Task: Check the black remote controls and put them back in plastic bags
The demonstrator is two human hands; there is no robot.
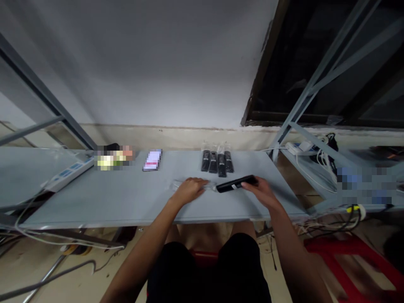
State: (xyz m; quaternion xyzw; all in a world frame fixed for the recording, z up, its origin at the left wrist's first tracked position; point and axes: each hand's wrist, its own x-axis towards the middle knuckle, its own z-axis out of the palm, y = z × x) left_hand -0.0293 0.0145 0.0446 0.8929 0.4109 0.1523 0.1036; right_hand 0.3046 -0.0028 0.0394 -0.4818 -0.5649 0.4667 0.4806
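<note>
My right hand (261, 191) is closed around the near end of a slim black remote control (232, 184) with a small white label. It is tilted, its left end lower and just over the table. My left hand (190, 190) lies over a clear plastic bag (212, 186), fingers together and pressed on it. Plastic sticks out on both sides of that hand, and its right end meets the tip of the remote; whether the remote is inside the plastic I cannot tell. Behind them, several similar black remotes (221, 164) in clear bags lie side by side.
The grey table (110, 202) runs along a wall. On it are a phone (152, 160), a blurred yellowish item (112, 160) and a white power strip (70, 174). Metal frame posts rise at both ends. Cables (322, 158) tangle at right, above a red stool (353, 252).
</note>
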